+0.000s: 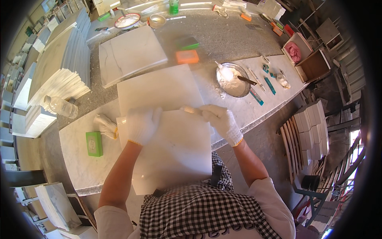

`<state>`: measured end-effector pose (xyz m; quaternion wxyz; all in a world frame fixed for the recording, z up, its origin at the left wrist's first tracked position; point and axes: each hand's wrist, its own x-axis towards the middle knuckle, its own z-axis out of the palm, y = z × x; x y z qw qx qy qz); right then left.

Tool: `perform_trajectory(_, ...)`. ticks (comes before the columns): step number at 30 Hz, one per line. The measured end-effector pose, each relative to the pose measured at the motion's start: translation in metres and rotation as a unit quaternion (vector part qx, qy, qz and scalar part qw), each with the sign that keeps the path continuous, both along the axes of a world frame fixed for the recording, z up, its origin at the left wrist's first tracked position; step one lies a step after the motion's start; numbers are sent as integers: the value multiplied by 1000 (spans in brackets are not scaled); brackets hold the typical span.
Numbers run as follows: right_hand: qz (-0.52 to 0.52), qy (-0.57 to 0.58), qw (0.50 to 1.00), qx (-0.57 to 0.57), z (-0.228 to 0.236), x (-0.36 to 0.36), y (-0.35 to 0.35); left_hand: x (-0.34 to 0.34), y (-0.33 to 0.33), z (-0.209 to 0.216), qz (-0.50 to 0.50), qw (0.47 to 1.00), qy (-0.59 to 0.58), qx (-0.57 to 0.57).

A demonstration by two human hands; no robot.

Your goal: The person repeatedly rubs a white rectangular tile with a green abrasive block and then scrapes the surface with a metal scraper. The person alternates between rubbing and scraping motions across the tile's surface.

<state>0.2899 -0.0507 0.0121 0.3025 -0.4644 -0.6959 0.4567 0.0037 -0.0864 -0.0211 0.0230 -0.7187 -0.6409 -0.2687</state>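
A white polished stone slab (179, 147) lies tilted in front of me, its near edge against my checked apron. Its far edge overlaps a second white slab (159, 85) on the table. My left hand (144, 124), in a white knit glove, is over the near slab's far left part; motion smears its fingers. My right hand (223, 121), gloved alike, is closed at the far right corner. A small beige thing (191, 109) shows by its fingertips along the far edge; I cannot make out what it is.
To the right stands a metal bowl (234, 79) of white paste with a spatula, beside teal-handled tools (269, 85). Left are a green box (94, 144), a spare glove (106, 126) and a clear bottle (63, 107). Orange (187, 57) and green blocks lie beyond. Stacked slabs (59, 59) fill the far left.
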Motion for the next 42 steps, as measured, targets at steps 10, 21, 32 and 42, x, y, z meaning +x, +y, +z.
perform_trajectory(10,-17,-9,1000,15,0,5,-3,0,-2,1,1,1000,20,7)
perform_trajectory(21,-45,-81,986,137,-1,-2,-9,-1,-2,-1,8,1000,20,-1)
perform_trajectory(32,-124,-60,974,179,-16,-6,-18,0,-2,3,-6,1000,14,9)
perform_trajectory(42,-207,-51,954,212,-53,-40,-62,2,-3,4,-7,1000,-20,16)
